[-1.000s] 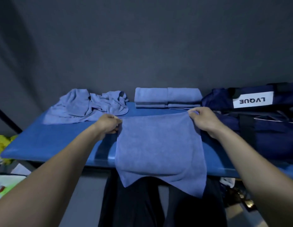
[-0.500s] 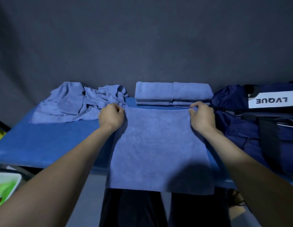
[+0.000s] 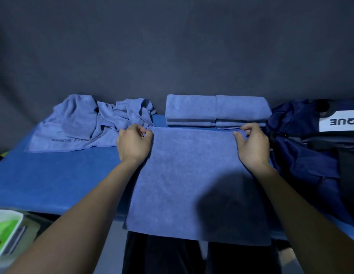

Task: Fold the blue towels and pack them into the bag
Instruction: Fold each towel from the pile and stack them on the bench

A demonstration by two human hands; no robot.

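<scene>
A blue towel (image 3: 192, 178) lies flat on the blue table (image 3: 59, 178), its near edge hanging over the front. My left hand (image 3: 133, 144) pinches the towel's far left corner. My right hand (image 3: 252, 145) pinches the far right corner. Just behind the towel sit two stacks of folded blue towels (image 3: 217, 110) side by side. A heap of unfolded blue towels (image 3: 93, 121) lies at the back left. The dark navy bag (image 3: 314, 153) with a white label rests on the table at the right.
A dark grey backdrop (image 3: 172, 46) stands right behind the table. A white tray with green contents (image 3: 6, 232) sits low at the left, below the table edge. My dark trousers show under the towel's hanging edge.
Both hands carried the towel's top corners forward and down, laying it flat on the table just before the folded stacks. Less of it hangs over the front edge.
</scene>
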